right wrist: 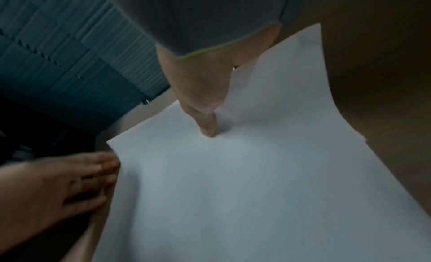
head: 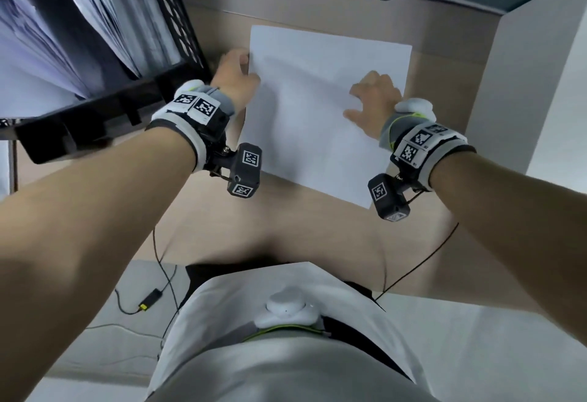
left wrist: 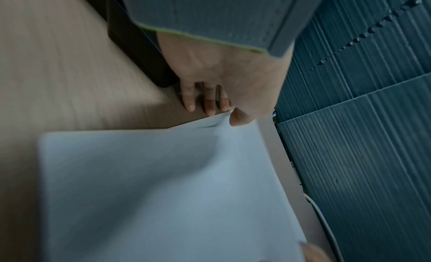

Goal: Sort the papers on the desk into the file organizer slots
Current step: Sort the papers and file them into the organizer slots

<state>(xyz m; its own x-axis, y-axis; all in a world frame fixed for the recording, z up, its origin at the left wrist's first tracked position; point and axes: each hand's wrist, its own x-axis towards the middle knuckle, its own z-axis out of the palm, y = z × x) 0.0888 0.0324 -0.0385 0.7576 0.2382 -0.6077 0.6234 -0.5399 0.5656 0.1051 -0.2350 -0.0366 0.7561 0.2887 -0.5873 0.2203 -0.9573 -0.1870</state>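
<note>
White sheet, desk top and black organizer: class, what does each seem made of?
White sheet: thin matte paper; it buckles under the right hand.
Desk top: probably wood-look laminate, showing faint grain.
Black organizer: seemingly metal mesh, with perforated sides.

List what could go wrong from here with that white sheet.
1. The left hand pinches only the corner of the white paper sheet, which already wrinkles there; a pull may crease or tear it.
2. The right hand bows the sheet; a curled sheet could catch on the black mesh file organizer.
3. Such a small grip may slip.
</note>
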